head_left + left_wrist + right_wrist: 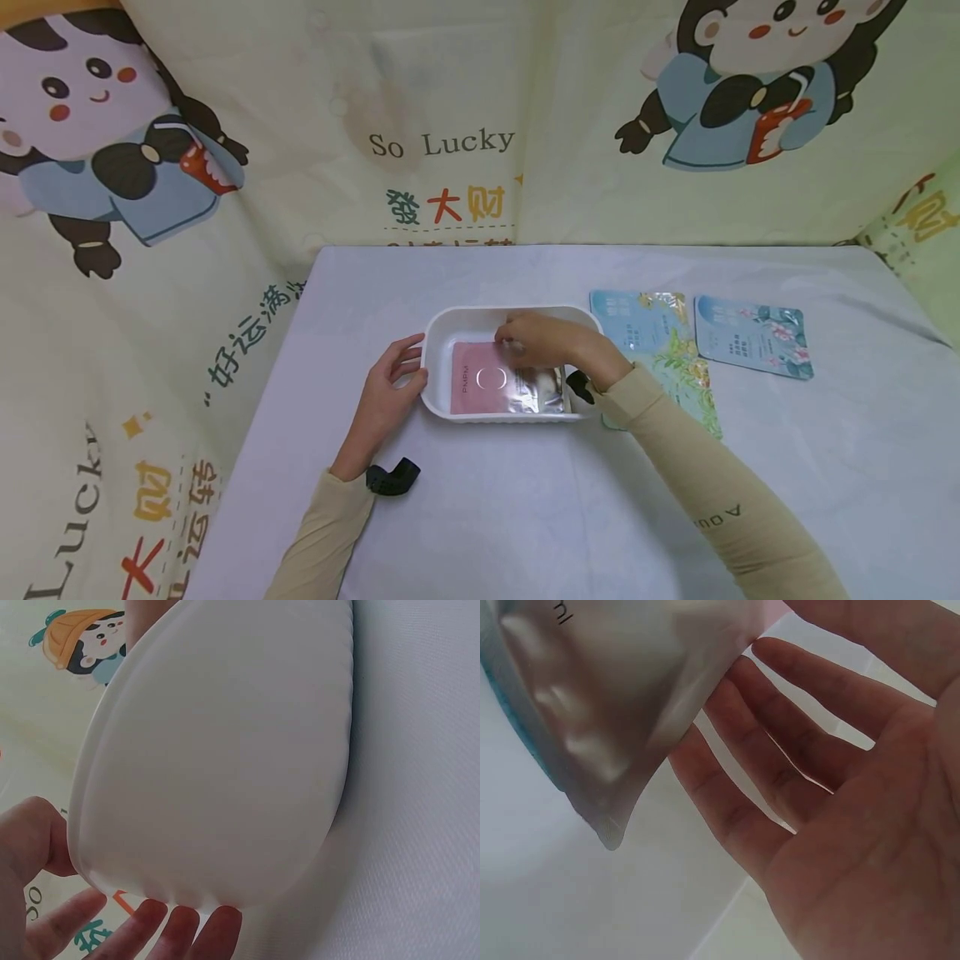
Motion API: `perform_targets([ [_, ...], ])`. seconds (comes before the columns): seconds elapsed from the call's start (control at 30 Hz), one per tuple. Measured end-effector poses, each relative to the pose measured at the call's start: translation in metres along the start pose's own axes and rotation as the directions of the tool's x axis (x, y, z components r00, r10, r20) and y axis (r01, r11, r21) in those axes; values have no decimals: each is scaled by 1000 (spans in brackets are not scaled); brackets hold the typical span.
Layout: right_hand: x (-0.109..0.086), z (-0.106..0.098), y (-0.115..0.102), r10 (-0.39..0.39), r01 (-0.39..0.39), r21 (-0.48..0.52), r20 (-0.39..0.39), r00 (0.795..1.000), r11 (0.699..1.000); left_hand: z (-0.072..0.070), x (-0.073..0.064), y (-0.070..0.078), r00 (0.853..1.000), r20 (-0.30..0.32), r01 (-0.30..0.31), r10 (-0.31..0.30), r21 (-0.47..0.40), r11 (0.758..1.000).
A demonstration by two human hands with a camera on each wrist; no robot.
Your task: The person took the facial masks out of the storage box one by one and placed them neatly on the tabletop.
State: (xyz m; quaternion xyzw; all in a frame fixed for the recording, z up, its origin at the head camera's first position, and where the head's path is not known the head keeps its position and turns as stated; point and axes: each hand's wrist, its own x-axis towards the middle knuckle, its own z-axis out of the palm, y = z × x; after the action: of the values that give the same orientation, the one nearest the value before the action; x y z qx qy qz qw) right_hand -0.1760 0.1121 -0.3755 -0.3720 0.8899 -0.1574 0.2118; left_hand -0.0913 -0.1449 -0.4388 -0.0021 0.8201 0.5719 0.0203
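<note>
A pink and silver face mask packet (480,379) lies in a white plastic tray (450,312), its silver corner large in the right wrist view. A teal edge (517,724) shows under that packet. My right hand (543,337) reaches over the tray's right side and holds the packet at its back edge, fingertips along the silver border. My left hand (386,396) grips the tray's left end. In the left wrist view, its thumb lies at the tray's rim and the fingertips (217,926) press the outer wall.
Blue and green floral packets (637,321) lie on the white-covered table right of the tray, partly under my right forearm. Farther right is another blue floral packet (753,337). A printed curtain (450,75) hangs behind the table and along its left side.
</note>
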Motion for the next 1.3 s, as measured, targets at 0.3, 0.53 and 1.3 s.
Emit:
perform_targets([
  [0.3, 6, 1, 0, 52, -49, 71, -34, 998, 996, 0, -1, 1, 1000, -1, -3, 3, -10, 1000],
  [0.53, 7, 2, 1, 36, -29, 89, -74, 997, 996, 0, -1, 1, 1000, -3, -1, 1, -5, 1000],
  [1.3, 12, 2, 17, -72, 80, 97, -83, 994, 992, 1, -3, 2, 1000, -19, -12, 12, 9, 1000],
])
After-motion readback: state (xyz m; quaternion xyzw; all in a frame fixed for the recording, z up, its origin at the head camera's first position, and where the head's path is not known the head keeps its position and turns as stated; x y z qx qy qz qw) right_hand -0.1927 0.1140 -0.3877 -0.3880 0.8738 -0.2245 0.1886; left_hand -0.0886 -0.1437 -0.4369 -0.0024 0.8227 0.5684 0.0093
